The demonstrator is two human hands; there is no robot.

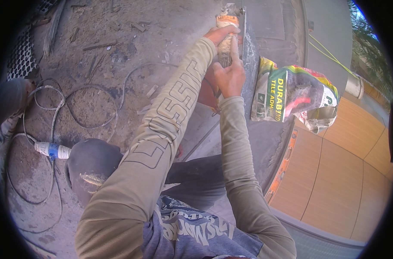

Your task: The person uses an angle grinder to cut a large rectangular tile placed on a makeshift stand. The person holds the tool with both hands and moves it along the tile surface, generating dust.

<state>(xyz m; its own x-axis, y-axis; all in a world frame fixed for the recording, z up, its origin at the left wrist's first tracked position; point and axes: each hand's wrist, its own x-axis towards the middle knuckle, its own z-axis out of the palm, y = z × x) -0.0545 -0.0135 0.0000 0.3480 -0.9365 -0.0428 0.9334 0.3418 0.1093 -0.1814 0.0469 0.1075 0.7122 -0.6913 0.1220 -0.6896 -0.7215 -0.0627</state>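
Both my hands are on a dusty angle grinder (226, 41) with an orange band, at the top of the view. My left hand (221, 34) wraps round its body just behind the head. Farther back, my right hand (230, 77) grips the rear part, one finger stretched along the body. The thin disc (244, 19) stands edge-on at the right side of the tool, alongside the edge of a grey slab (249, 54). Whether the disc touches the slab I cannot tell. Pale dust covers the tool and my fingers.
A crumpled yellow, black and white bag (291, 95) lies right of my right hand. Beyond it are wood-look panels (334, 185) and an orange spirit level (283, 168). Left, a grey cable (93, 125) coils around a white-and-blue plug connector (53, 150). Another person (8, 103) is at the far left.
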